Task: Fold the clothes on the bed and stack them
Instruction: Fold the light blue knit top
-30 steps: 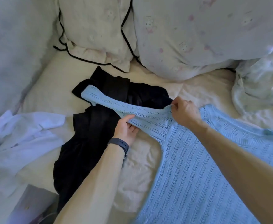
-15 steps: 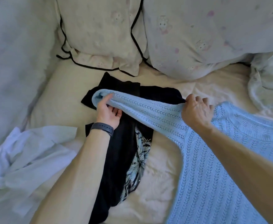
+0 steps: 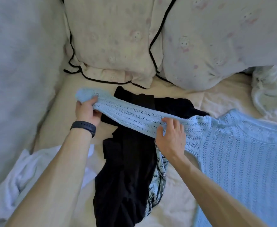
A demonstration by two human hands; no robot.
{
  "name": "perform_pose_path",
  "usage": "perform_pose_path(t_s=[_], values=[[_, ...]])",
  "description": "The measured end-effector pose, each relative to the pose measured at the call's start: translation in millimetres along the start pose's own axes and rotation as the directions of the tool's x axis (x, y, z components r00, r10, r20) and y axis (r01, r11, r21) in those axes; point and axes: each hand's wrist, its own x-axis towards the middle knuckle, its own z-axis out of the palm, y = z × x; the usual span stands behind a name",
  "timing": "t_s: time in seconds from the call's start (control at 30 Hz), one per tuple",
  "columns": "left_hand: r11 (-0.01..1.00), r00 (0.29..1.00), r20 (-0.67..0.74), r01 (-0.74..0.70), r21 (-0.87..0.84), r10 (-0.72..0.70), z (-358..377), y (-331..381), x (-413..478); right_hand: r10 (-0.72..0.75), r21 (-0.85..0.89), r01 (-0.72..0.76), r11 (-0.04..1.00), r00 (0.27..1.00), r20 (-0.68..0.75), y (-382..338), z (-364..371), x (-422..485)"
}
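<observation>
Two bare forearms reach forward in the head view, both hands on one sleeve. The left hand, with a dark wristband just behind it, curls its thumb and fingers round the sleeve close to the cuff, which sticks out past the fingertips. The right hand lies palm down nearer the shoulder seam, fingers bent over the sleeve's far edge and thumb tucked at the near edge, so it pinches the knit between them. The sleeve is stretched straight between the two hands.

Under both hands lies a cream bed sheet. Beyond the left hand leans a cream pillow with black piping; beyond the right hand bulges a pale printed pillow, with crumpled white bedding further to its outer side. A white crumpled garment lies beside the left forearm.

The light blue open-knit sweater spreads flat on the bed to the outer side of the right hand, its ribbed rows showing. Between the forearms and beneath the sleeve lies a rumpled black garment, with a blue-and-white leaf-patterned fabric showing at its edge below the right wrist.
</observation>
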Motion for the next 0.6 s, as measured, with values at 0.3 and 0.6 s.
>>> perform_pose_path(t_s=[0.3,0.6], values=[[0.986,0.997,-0.068,0.041,0.163,-0.03,-45,-3,30,-0.021,-0.052,0.038,0.998,0.952,0.305,22,-4,6],[0.983,0.97,0.242,-0.03,0.183,-0.016,-33,21,-7,0.017,-0.087,0.046,0.995,0.79,0.613,-1,23,13]])
